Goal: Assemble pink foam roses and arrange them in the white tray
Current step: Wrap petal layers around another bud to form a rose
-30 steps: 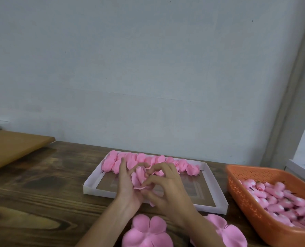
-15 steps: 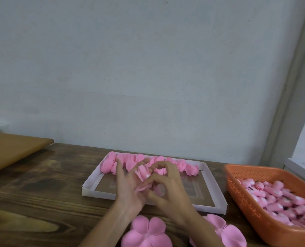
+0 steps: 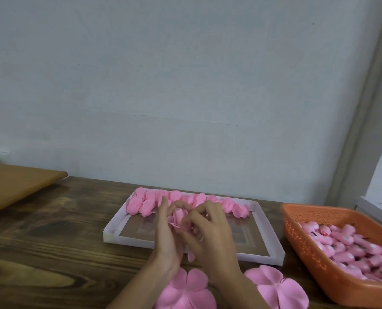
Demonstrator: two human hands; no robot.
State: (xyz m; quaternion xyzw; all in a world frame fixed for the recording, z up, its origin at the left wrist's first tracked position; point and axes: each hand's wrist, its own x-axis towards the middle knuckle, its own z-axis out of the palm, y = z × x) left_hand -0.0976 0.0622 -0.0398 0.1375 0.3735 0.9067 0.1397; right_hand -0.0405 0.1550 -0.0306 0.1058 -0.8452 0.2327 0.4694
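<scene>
Dark wood table [image 3: 40,253] by a pale wall, white tray [image 3: 127,240] in front w/ a row of finished roses [image 3: 145,201] along its far edge. L hand [image 3: 166,237] & R hand [image 3: 212,235] both pinch a half-built pink foam rose [image 3: 178,216] over the tray's near side. Flat petal pieces [image 3: 185,293] lie by my wrists, orange basket [image 3: 301,241] on the R.

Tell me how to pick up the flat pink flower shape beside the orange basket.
Pinch the edge of one outer petal of the flat flower shape, with your fingers coming down from above. It lies thin and flat on the table, so there is nothing to wrap around, and the orange basket stands close on its right.
</scene>
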